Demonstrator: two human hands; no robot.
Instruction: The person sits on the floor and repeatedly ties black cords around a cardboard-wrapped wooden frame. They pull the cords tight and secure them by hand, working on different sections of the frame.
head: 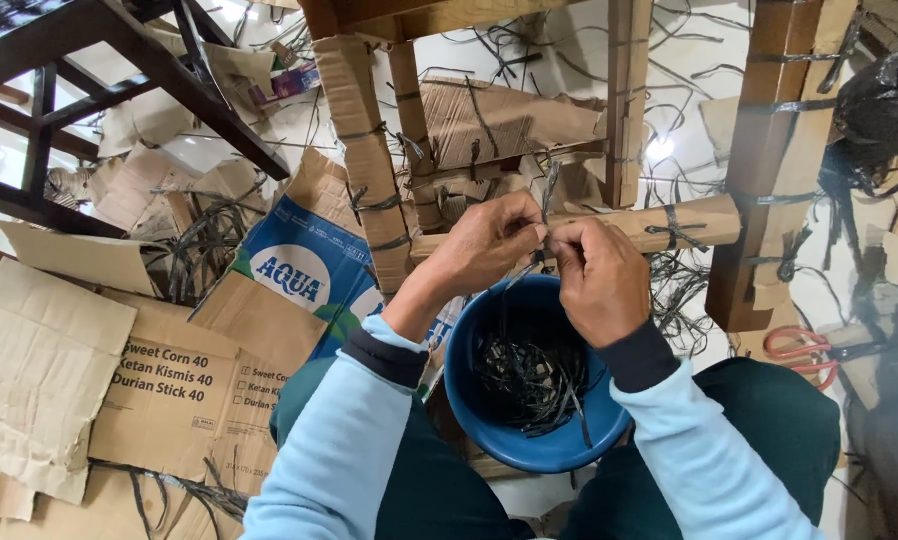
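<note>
Blue bowl (469,395) sits above cardboard-littered floor (59,350).

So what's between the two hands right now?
In the head view, a thin dark strap runs up between the left hand and right hand; both pinch it, fingertips nearly touching, above the blue bowl.

A: Hands? 
B: Left hand (487,243) and right hand (597,278) pinch a dark strap (548,200) together, above a blue bowl (469,385) of straps on the lap.
A: Beyond? 
B: Cardboard-wrapped chair rail (699,222), touching the fingertips.
</note>
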